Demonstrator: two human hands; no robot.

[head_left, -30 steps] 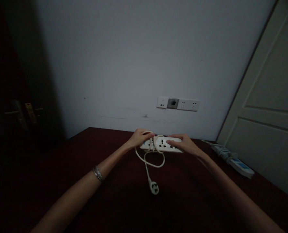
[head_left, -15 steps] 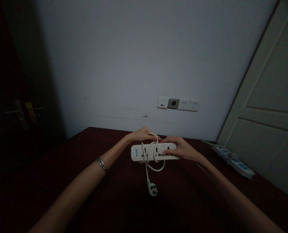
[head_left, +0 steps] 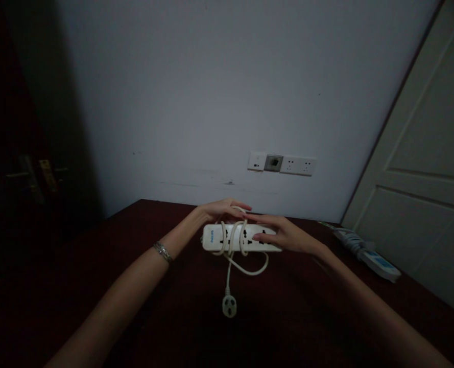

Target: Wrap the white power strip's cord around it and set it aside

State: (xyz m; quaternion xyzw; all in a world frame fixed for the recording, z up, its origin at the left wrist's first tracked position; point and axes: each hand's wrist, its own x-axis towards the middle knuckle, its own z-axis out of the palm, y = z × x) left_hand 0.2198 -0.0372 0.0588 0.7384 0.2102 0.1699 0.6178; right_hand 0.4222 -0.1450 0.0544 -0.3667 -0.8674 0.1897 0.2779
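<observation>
A white power strip (head_left: 216,245) with a blue PHILIPS label is held up over the dark red table, its sockets facing me. Its white cord (head_left: 232,236) winds around the strip's middle several times. The right end is gripped by my right hand (head_left: 278,234), thumb on the front face and fingers over the top. Behind the strip's upper edge, my left hand (head_left: 227,208) is closed on a loop of the cord; some fingertips are hidden. Below the strip sags a slack loop, and the three-pin plug (head_left: 229,306) dangles from the cord.
A second power strip (head_left: 382,265) with its cord bundled lies at the table's right side. Wall sockets (head_left: 296,166) sit above the back edge of the red table (head_left: 165,209). A pale panelled door (head_left: 422,158) stands at right, a dark door with a handle (head_left: 48,176) at left.
My left hand has drawn the upper cord loop down behind the strip. The slack loop below has grown, and the plug has swung left and turned. The strip has shifted slightly left.
</observation>
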